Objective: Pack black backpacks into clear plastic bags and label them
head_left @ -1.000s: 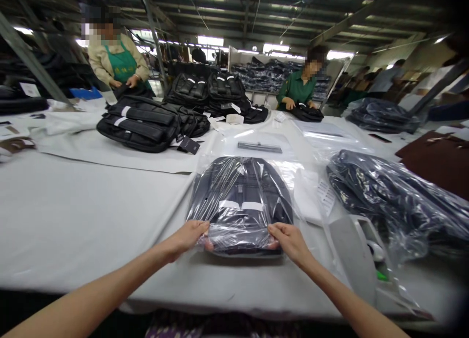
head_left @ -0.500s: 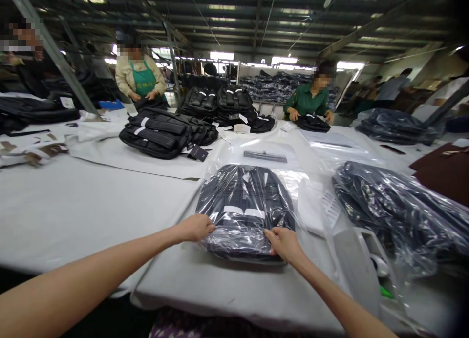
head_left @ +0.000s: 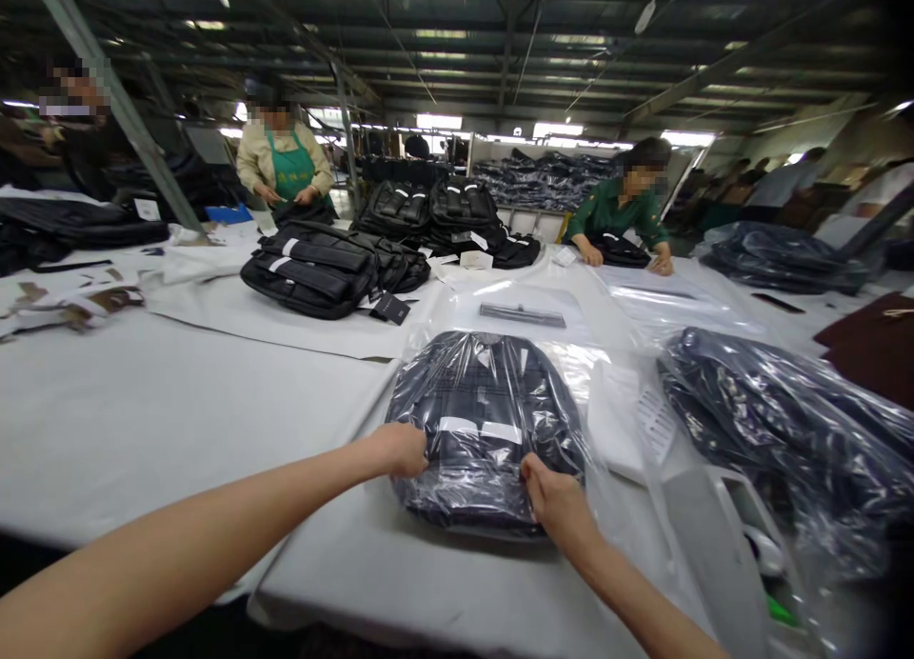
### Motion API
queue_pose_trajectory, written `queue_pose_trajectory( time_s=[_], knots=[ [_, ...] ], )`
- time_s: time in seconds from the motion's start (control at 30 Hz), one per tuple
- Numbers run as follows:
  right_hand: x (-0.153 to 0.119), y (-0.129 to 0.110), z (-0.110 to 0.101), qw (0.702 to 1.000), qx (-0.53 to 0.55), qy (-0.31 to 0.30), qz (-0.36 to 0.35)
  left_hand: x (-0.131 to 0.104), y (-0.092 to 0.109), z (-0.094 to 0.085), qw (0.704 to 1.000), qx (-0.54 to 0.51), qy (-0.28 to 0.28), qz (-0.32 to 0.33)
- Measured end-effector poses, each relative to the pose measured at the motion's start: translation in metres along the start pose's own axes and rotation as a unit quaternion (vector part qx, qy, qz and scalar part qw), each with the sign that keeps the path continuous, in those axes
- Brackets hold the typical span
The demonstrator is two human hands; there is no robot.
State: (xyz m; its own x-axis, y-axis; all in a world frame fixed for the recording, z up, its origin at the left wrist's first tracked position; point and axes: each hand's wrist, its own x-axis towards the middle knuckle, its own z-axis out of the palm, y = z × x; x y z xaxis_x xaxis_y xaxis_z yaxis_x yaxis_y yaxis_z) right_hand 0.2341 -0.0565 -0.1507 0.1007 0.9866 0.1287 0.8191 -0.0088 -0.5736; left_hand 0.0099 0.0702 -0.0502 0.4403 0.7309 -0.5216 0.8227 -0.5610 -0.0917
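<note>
Before me on the white-covered table lies a black backpack (head_left: 492,383) inside a clear plastic bag (head_left: 457,492). Two white wraps show on its straps. My left hand (head_left: 401,449) is closed on the plastic at the backpack's left side. On the right, my right hand (head_left: 553,497) pinches the plastic over the lower right part of the backpack. The fingertips of the left hand are partly hidden.
Flat clear bags (head_left: 521,307) lie behind the backpack. More bagged backpacks (head_left: 778,421) are piled at right, beside a grey plastic holder (head_left: 721,545). Unbagged black backpacks (head_left: 314,269) lie farther back. Two co-workers (head_left: 286,164) handle black bags across the table.
The whole view has shifted slightly, so most things sit a little lower. Both hands keep hold of the plastic, with the left hand a little farther in. The co-worker in dark green leans lower.
</note>
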Motion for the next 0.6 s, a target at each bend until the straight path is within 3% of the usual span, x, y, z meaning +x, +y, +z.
queue_pose_trajectory(
  time_s=[0.17, 0.33, 0.47, 0.6],
  knots=[
    [0.003, -0.004, -0.007, 0.993, -0.105, -0.042, -0.046, 0.002, 0.003, -0.005, 0.999, 0.011, -0.034, -0.009],
    [0.012, -0.024, -0.018, 0.989, -0.127, -0.062, 0.038, 0.003, 0.002, -0.005, 0.999, -0.029, -0.04, -0.017],
    [0.021, -0.032, -0.018, 0.98, -0.158, -0.098, 0.066, 0.005, -0.007, -0.003, 0.991, -0.124, -0.058, -0.008],
    [0.024, -0.031, -0.015, 0.978, -0.161, -0.113, 0.074, 0.003, -0.034, -0.003, 0.959, -0.274, -0.074, 0.012]
  ],
)
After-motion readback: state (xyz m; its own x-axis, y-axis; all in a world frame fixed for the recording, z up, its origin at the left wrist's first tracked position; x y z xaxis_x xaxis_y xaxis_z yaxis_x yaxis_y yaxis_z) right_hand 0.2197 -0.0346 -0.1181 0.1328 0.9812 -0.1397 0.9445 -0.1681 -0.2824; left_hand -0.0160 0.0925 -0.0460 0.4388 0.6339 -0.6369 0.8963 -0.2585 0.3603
